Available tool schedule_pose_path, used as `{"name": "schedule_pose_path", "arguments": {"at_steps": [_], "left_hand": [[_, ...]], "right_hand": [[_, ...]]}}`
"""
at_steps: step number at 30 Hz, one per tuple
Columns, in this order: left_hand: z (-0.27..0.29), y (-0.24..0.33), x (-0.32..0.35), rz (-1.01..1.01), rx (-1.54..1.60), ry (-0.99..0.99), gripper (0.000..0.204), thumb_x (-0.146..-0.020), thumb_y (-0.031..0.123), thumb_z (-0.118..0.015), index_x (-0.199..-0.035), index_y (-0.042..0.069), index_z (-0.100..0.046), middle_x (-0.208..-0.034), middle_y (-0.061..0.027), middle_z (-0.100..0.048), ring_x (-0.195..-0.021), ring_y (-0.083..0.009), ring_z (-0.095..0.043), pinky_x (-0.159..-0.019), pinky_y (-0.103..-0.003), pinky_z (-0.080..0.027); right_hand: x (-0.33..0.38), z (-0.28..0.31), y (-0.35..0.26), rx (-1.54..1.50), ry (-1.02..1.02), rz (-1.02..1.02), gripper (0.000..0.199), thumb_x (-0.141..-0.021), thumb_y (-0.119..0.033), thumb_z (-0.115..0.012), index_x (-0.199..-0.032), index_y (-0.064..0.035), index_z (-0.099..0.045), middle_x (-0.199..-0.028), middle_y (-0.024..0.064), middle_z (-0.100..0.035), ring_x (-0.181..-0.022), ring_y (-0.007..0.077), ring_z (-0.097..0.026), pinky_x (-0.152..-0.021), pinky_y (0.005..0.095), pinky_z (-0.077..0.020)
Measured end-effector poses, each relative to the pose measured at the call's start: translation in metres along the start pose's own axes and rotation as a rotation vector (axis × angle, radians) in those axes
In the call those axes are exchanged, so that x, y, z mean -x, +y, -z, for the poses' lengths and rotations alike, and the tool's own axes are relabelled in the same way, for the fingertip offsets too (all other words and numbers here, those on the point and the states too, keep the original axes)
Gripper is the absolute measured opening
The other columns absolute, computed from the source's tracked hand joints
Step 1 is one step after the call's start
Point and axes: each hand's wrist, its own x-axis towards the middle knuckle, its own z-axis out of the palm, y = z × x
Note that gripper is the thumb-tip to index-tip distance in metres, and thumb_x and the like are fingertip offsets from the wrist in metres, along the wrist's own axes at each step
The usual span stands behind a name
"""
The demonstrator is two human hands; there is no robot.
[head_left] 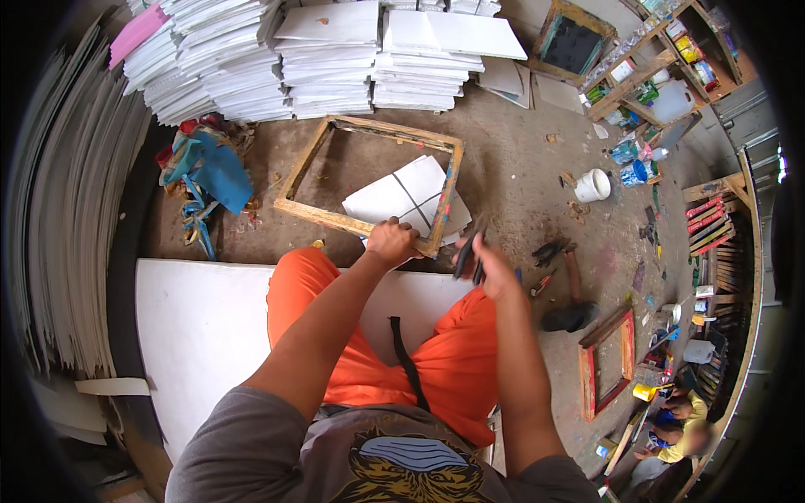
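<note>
My left hand (394, 241) is closed around the near bar of a paint-stained wooden frame (325, 216), close to its right corner. The frame is tilted up off the floor, and its opening shows the white sheets (394, 197) behind it, which a dark strap crosses. In my right hand (495, 270), just right of that corner, is a pair of dark-handled pliers (471, 251). This hand is somewhat blurred, and the pliers' tips are hard to make out beside the frame.
Stacks of white boards (327, 63) line the back. Crumpled blue cloth (220, 180) lies at left. To my right are a mallet-like tool (570, 314), a red-edged frame (585, 381) and a white bucket (593, 186). Another person (683, 427) sits at far right.
</note>
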Motion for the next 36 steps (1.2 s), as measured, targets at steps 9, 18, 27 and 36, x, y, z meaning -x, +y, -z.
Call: {"name": "schedule_pose_path", "arguments": {"at_steps": [9, 18, 27, 36], "left_hand": [[0.005, -0.010, 0.002, 0.019, 0.059, 0.035, 0.051, -0.069, 0.059, -0.081, -0.105, 0.023, -0.078, -0.098, -0.0001, -0.076, -0.095, -0.0251, -0.069, -0.081, -0.040, -0.058], [0.000, -0.012, 0.002, 0.001, 0.084, 0.088, 0.047, -0.069, 0.050, -0.083, -0.105, 0.022, -0.078, -0.099, 0.0005, -0.076, -0.094, -0.0247, -0.069, -0.081, -0.040, -0.058], [-0.004, -0.014, 0.004, 0.005, 0.084, 0.090, 0.043, -0.070, 0.045, -0.084, -0.105, 0.022, -0.077, -0.100, 0.0006, -0.076, -0.095, -0.0246, -0.068, -0.082, -0.039, -0.058], [-0.003, -0.009, 0.001, 0.005, 0.050, 0.039, 0.046, -0.071, 0.051, -0.082, -0.106, 0.022, -0.077, -0.102, -0.0001, -0.075, -0.100, -0.0256, -0.067, -0.083, -0.040, -0.058]], "right_hand": [[0.008, -0.048, 0.085, -0.134, -0.123, -0.209, 0.049, -0.104, -0.048, -0.055, -0.127, -0.0049, -0.061, -0.105, 0.0153, -0.073, -0.087, 0.0253, -0.074, -0.064, 0.0365, -0.0595], [-0.014, -0.054, 0.074, -0.240, -0.127, -0.181, 0.048, -0.103, -0.048, -0.056, -0.123, -0.0050, -0.061, -0.096, 0.0127, -0.072, -0.080, 0.0232, -0.072, -0.064, 0.0360, -0.0585], [-0.017, -0.077, 0.070, -0.123, 0.111, -0.146, 0.026, -0.092, -0.026, -0.073, -0.105, -0.0059, -0.063, -0.069, 0.0075, -0.063, -0.054, 0.0181, -0.062, -0.045, 0.0328, -0.0475], [-0.013, -0.083, 0.055, 0.608, 0.346, 0.273, 0.024, -0.086, -0.021, -0.074, -0.083, 0.0010, -0.066, -0.068, 0.0097, -0.065, -0.057, 0.0221, -0.060, -0.056, 0.0375, -0.0470]]}}
